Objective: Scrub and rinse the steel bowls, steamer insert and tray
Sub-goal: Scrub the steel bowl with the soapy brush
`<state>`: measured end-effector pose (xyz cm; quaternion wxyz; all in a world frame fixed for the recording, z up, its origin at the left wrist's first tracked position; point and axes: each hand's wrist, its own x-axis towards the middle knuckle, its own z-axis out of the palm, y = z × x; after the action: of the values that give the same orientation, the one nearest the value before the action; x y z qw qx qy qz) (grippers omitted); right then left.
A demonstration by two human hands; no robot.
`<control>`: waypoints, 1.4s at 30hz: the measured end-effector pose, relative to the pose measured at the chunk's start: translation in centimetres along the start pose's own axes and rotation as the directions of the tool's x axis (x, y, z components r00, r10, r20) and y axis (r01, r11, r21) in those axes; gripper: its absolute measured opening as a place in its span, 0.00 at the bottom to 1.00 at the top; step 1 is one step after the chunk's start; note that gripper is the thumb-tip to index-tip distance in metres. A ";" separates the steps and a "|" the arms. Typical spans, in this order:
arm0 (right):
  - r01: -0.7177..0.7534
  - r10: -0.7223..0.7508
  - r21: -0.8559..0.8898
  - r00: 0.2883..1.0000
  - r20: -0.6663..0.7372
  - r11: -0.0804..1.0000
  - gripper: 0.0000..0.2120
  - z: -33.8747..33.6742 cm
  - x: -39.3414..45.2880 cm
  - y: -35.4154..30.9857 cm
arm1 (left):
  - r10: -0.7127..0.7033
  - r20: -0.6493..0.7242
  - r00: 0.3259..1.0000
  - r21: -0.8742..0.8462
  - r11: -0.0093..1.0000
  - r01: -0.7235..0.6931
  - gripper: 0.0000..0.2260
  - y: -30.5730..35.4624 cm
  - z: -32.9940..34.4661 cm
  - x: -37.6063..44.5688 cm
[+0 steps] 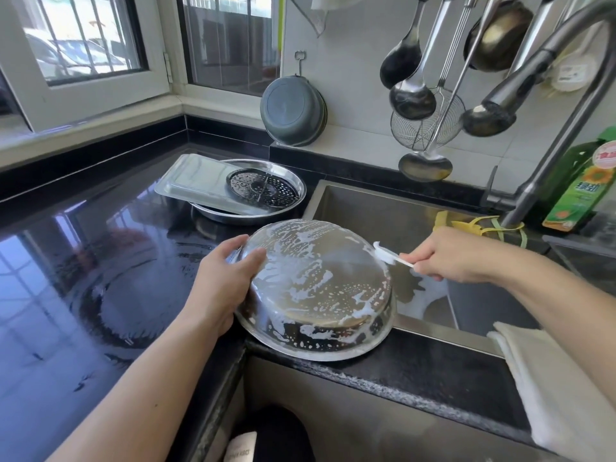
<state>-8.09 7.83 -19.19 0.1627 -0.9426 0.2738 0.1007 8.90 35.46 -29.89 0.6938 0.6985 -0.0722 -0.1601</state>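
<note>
From the head camera, you held a steel bowl [316, 288] upside down and tilted, its lower rim resting on the black counter edge [416, 371] at the near left corner of the sink [383, 208]. Streaks and dots of white suds covered its base and side. Your left hand [221, 281] gripped the bowl's left rim, the thumb lying over the outer wall and the fingers curled out of sight underneath. Your right hand [446, 255] pinched the thin white handle of a small brush [386, 253], and the brush head touched the bowl's upper right edge.

Behind the bowl, on the wet counter [100, 261], stood a wide shallow steel bowl [293, 201]. In it lay the round perforated steamer insert [263, 188], and the rectangular steel tray [200, 181] leaned upside down across the left part of that bowl, overlapping its rim.

The sink held a puddle of white foam [430, 295] below your right hand, and something yellow [466, 225] lay at its back rim by the foot of the tap [533, 135]. A green bottle [580, 191] stood right of the tap. A white cloth [550, 378] hung over the front counter edge on the right. On the wall hung 1 grey basin [293, 111] and several ladles [413, 91].
</note>
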 end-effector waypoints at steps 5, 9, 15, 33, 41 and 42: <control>0.004 -0.004 -0.017 1.000 -0.031 1.000 0.15 0.2 -0.1 -1.0 | 0.020 -0.001 1.000 -0.006 1.000 -0.020 0.22 0.1 0.1 0.1; -0.004 -0.001 -0.043 0.992 -0.127 0.999 0.17 0.9 2.1 -2.2 | 0.025 -0.015 1.000 -0.014 1.000 -0.025 0.20 0.5 0.2 -0.4; 0.008 -0.016 -0.065 0.991 -0.133 0.998 0.18 2.3 -0.7 -1.0 | 0.028 -0.041 0.999 -0.035 0.999 -0.030 0.20 0.5 0.2 -0.4; 0.137 -0.143 -0.119 0.989 -0.046 0.983 0.17 3.2 -7.5 -2.1 | 0.058 -0.047 0.997 -0.065 0.996 -0.060 0.21 0.4 0.4 -0.1; 0.083 -0.104 -0.158 0.987 -0.125 0.984 0.19 1.6 -3.4 -2.7 | 0.077 -0.051 0.996 -0.046 0.996 -0.079 0.21 0.3 0.2 -0.1; 0.120 -0.133 -0.151 0.988 -0.078 0.981 0.18 1.6 -3.8 -2.9 | 0.078 -0.052 0.996 -0.052 0.995 -0.080 0.21 0.2 0.1 0.0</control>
<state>-9.88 12.55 -18.91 0.0873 -0.9709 0.2122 0.0684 8.89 35.32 -29.70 0.7198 0.6798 -0.0783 -0.1171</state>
